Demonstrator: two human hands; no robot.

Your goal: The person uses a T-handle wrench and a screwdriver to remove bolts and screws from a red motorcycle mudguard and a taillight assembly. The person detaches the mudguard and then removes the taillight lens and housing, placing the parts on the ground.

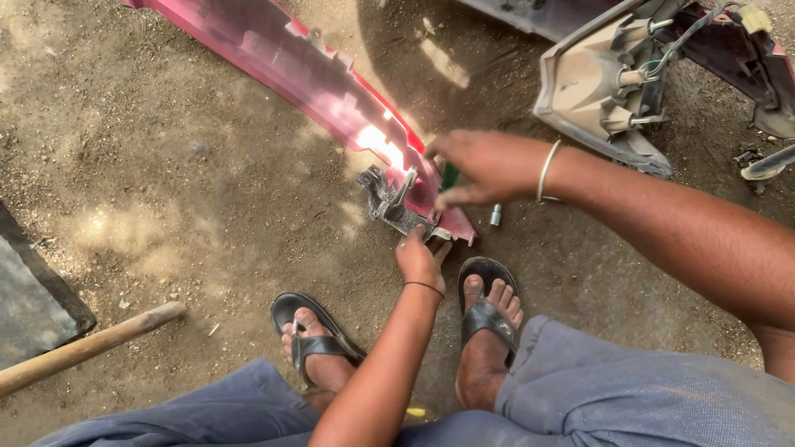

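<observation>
Red body panel (pixel 331 74): lies on dirt ground, grey metal bracket (pixel 391 203) at its near end. Left hand (pixel 420 258): fingers pinched on that end's edge. Right hand (pixel 484 165): fingers curled over a green-handled tool (pixel 449 175). Small metal socket (pixel 495 214): just beside the panel.

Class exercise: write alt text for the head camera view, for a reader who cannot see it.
A squatting person's left hand grips the end of a long red panel lying on dirt, by its metal bracket, while the right hand reaches over it holding something green. A small metal socket lies beside the panel, near the sandalled feet.
</observation>
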